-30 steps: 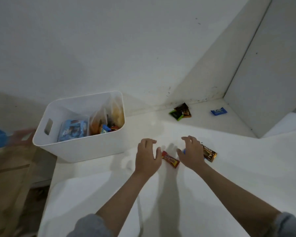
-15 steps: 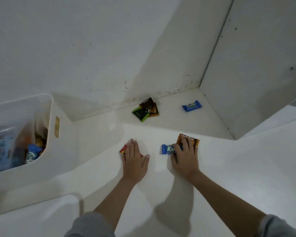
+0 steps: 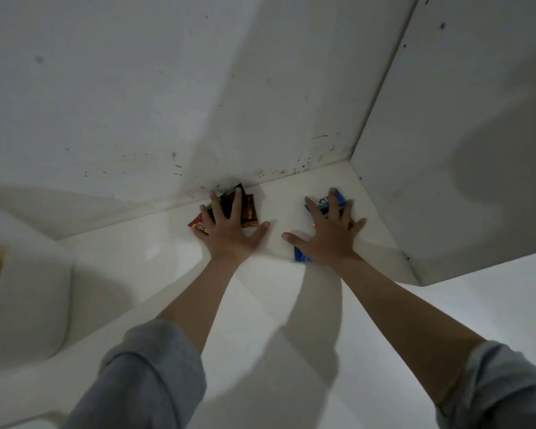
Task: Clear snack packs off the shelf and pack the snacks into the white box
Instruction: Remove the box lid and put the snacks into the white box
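My left hand [image 3: 229,232] lies flat with fingers spread on a pile of small snack packs at the shelf's back wall: a dark pack [image 3: 228,199], a brown pack [image 3: 250,212] and a red pack [image 3: 198,226] that sticks out at its left edge. To the right, my right hand [image 3: 328,235] is spread flat over a blue pack [image 3: 324,203] under its fingers. A second blue pack [image 3: 300,258] shows under its wrist. Only the white box's [image 3: 28,305] side wall and handle slot are in view, at the far left on the shelf.
The white shelf [image 3: 287,199] ends in a back corner, with the stained back wall [image 3: 198,103] ahead and a side panel [image 3: 461,150] close to the right of my right hand. A lower white surface [image 3: 291,351] runs under my forearms.
Both hands have slid forward from the front of the surface to the back of the shelf, taking the red and blue packs along. They now cover the packs by the wall. The view has swung right.
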The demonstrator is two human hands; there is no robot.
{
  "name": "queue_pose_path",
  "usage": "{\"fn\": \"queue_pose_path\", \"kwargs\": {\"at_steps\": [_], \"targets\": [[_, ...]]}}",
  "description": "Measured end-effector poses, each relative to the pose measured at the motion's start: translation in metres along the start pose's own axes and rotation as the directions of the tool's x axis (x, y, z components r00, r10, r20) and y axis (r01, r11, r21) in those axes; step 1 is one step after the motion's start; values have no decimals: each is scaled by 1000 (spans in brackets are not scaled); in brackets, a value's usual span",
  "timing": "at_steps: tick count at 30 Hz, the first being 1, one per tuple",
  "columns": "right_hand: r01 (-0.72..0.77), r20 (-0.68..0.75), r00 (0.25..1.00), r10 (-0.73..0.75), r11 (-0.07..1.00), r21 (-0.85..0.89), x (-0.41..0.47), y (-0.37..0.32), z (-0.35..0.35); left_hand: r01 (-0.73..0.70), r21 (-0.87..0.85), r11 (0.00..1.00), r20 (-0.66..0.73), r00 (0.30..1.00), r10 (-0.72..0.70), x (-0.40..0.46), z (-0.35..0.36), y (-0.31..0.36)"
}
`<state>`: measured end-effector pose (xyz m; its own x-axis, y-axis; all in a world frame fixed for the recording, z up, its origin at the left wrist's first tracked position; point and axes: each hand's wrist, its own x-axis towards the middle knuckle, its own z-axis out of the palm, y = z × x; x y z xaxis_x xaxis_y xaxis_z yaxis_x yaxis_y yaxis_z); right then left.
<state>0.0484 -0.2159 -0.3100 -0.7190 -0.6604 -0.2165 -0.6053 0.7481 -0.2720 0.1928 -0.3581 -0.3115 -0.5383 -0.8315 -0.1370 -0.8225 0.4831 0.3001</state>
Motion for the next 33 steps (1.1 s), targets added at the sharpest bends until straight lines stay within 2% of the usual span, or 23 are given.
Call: {"fn": "queue_pose_path", "kwargs": {"at_steps": [4,6,9,11,14,15,19,22,24,26,29,33], "targets": [[65,-141,989,-49,991,114,-8,1,5,-22,32,999,-70,997,24,3,8,3],[75,-71,995,-65,987,145,-14,1,4,-68,26,997,-157,985,71,-4,9,0],[105,63,992,-111,990,95,-35,-1,1,-114,55,992,-245,962,124,-18,6,-4],[177,-23,984,-176,982,60,-61,-1,12,-139,98,985,-224,962,158,-29,2,-6],[258,-303,922,-240,966,20,-101,-6,30,-159,220,963,-190,961,202,-52,-4,-13],[248,-348,910,-227,969,16,-110,-9,31,-176,248,953,-177,958,223,-61,-5,-18],[250,-281,928,-243,968,-9,-134,-15,28,-269,243,932,-163,936,313,-106,-10,-41],[287,-157,946,-284,958,0,-157,-18,33,-329,126,936,-173,922,347,-140,-17,-61],[180,-104,980,-170,979,95,-170,-24,32,-314,-4,949,-142,940,310,-164,-24,-77],[20,-25,1000,-13,954,300,-186,-40,22,-227,-198,953,-146,969,200,-190,-34,-90],[-93,10,994,109,787,610,-212,-84,1,-123,-435,892,-197,980,39,-220,-62,-107],[-84,41,995,92,534,841,-238,-176,-31,-210,-570,794,-391,919,-37,-239,-124,-128]]}}
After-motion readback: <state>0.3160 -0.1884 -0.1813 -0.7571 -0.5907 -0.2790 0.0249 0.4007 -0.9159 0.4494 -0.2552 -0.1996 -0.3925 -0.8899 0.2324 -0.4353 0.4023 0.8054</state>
